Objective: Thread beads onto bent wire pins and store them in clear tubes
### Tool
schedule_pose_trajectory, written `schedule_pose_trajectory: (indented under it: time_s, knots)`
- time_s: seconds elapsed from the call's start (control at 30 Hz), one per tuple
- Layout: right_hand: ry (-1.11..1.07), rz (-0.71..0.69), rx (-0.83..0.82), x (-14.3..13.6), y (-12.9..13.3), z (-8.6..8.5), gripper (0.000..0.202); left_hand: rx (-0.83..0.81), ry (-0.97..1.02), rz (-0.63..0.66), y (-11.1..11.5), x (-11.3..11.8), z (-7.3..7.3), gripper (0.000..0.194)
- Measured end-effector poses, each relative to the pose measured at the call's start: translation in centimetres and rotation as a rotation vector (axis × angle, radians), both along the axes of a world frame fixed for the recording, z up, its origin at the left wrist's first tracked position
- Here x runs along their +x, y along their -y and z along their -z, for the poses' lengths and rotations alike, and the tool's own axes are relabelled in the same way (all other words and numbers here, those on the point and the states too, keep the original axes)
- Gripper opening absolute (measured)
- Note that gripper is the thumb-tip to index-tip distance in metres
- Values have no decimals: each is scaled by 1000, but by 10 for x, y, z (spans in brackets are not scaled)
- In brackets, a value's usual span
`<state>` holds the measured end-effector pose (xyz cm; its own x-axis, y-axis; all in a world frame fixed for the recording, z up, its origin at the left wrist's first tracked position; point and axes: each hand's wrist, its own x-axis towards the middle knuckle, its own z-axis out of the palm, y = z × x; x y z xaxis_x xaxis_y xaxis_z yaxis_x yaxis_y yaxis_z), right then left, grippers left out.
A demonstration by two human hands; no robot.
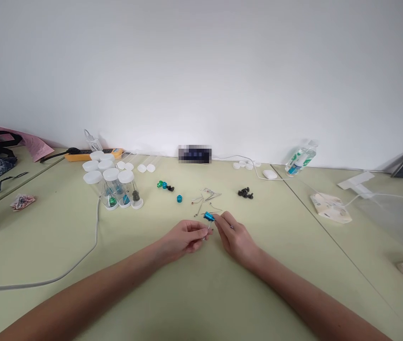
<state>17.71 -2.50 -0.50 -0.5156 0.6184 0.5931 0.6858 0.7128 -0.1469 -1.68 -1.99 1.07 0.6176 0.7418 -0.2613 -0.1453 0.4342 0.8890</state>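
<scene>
Just above the table, my left hand [189, 237] pinches a thin metal rod [207, 232] between thumb and fingertips. At the rod's upper end sits a small shiny blue cylinder [209, 216]. Close beside it, my right hand [237, 237] is closed, its fingertips at the cylinder's right side. A small silvery bit shows between the right fingers, too little of it to name. Beyond the hands lies a loose group of thin metal rods [208, 195]. A round blue piece [179, 199] rests left of them, and small black parts [246, 193] lie to the right.
Several clear tubes with white lids [111, 174] stand at left, some holding coloured parts. Green, blue and black pieces [165, 185] lie nearby. Along the wall are a pixelated display [194, 154], white caps [246, 165] and a tilted bottle [301, 158]. A white cable [80, 263] crosses the left side.
</scene>
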Motion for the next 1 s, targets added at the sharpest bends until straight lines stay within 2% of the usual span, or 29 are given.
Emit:
schedule_pose_trajectory:
  time_s: [0.23,0.7,1.0]
  knots:
    - [-1,-19,-51,1,1,-2,31,-56,2,8,0,-1,-3,30]
    - [-54,-79,-66,2,4,-6,29,10,-5,75,0,-3,-2,30]
    - [-33,-82,-62,2,4,-4,30,-38,22,73,-1,-1,2,29]
